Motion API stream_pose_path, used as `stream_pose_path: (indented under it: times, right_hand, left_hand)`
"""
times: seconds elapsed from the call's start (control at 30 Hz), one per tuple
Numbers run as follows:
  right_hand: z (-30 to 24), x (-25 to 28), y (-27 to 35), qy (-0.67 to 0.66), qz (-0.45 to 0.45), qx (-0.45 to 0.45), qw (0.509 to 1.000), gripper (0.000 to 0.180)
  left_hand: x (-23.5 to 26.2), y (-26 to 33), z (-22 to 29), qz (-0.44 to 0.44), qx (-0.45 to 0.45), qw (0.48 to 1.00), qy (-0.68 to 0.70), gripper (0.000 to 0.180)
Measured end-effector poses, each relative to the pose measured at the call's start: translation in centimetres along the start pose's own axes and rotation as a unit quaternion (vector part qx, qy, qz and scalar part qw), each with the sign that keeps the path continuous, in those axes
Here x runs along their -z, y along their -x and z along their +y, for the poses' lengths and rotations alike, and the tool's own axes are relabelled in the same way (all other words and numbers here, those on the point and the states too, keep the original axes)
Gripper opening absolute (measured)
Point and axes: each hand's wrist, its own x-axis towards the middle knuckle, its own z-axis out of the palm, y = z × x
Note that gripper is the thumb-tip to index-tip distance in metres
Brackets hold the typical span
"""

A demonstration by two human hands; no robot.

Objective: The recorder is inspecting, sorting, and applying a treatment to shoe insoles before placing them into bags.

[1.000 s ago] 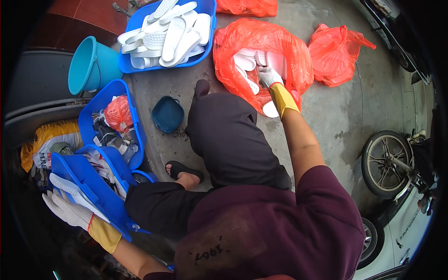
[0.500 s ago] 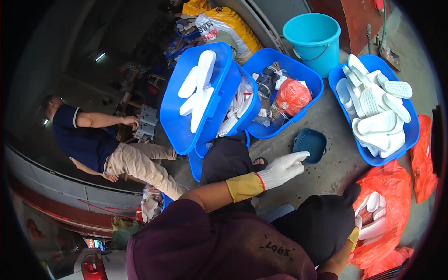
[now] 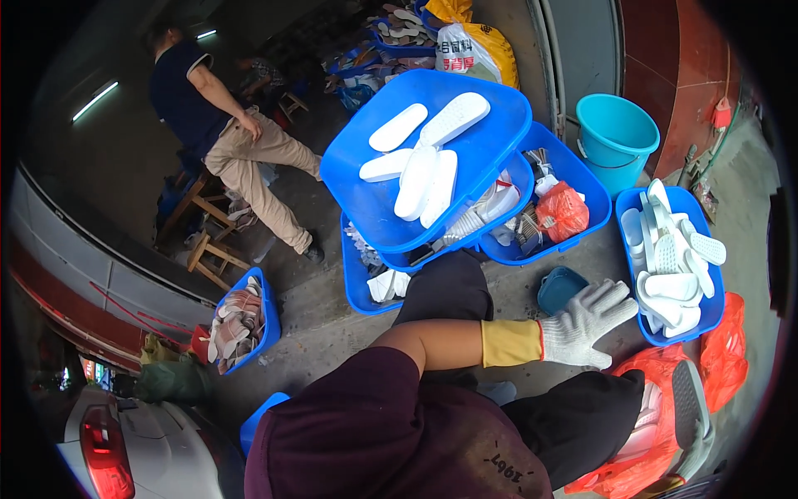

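Note:
My left hand [image 3: 586,324], in a white knit glove with a yellow cuff, is open with its fingers spread. It holds nothing and reaches toward the blue tub [image 3: 713,320] heaped with white shoe soles [image 3: 672,287]. At the lower right my right hand [image 3: 695,456], also gloved, grips a white shoe sole [image 3: 691,407] whose grey-looking face shows; the fingers are partly hidden. This sole stands upright over an orange-red plastic bag [image 3: 665,366] with more pale soles inside.
Stacked blue tubs stand ahead; the top tub [image 3: 349,179] carries several white soles. Beyond are a turquoise bucket [image 3: 619,145] and a small dark basin [image 3: 562,291]. A person [image 3: 199,108] walks at the left, near wooden stools [image 3: 220,258] and a tub of soles [image 3: 268,320].
My left hand has moved right and spread its fingers, after pointing. My right hand has raised a sole from the bag. The view has turned, and the person at the left has stepped away.

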Motion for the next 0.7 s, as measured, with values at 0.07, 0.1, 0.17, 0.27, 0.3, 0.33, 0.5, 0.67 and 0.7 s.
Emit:
stream_pose_path:
  times: [0.07,0.1,0.17,0.27,0.3,0.33,0.5,0.67,0.7]
  right_hand:
    - [-9.2,-3.3,-1.7,0.033,-0.064,0.098,0.993,0.062]
    - [-14.3,-7.9,-1.6,0.026,-0.114,0.100,0.988,0.061]
    - [-18.5,-15.8,-2.8,0.013,-0.202,0.101,0.974,0.060]
    - [-17.7,-27.1,-5.5,-0.106,-0.302,0.071,0.945,0.048]
    - [-19.0,-31.6,-4.3,-0.157,-0.300,0.023,0.941,0.041]
    - [-17.6,-34.1,-5.7,-0.174,-0.301,-0.007,0.938,0.037]
    - [-11.5,-43.8,-6.4,-0.225,-0.225,-0.179,0.931,0.031]
    - [-2.4,-47.7,-8.2,-0.044,-0.209,-0.172,0.962,0.046]
    - [-0.9,-48.4,-7.2,0.100,-0.239,-0.144,0.955,0.041]
  left_hand:
    - [1.4,-1.6,0.2,0.021,-0.084,0.994,-0.065,0.121]
    - [2.3,-2.0,-0.2,0.038,-0.105,0.989,-0.097,0.122]
    - [4.7,-2.9,-0.5,0.038,-0.119,0.976,-0.178,0.121]
    - [6.4,-2.7,-2.4,0.011,-0.094,0.968,-0.231,0.119]
    - [6.6,-1.9,-3.8,0.010,-0.077,0.969,-0.236,0.119]
    - [6.2,-1.4,-5.0,-0.048,-0.008,0.983,-0.177,0.118]
    - [4.0,1.4,-11.1,-0.151,0.117,0.975,-0.112,0.115]
    - [6.0,1.0,-16.1,-0.042,0.419,0.892,0.167,0.099]
    - [7.1,0.6,-16.8,0.000,0.428,0.858,0.284,0.093]
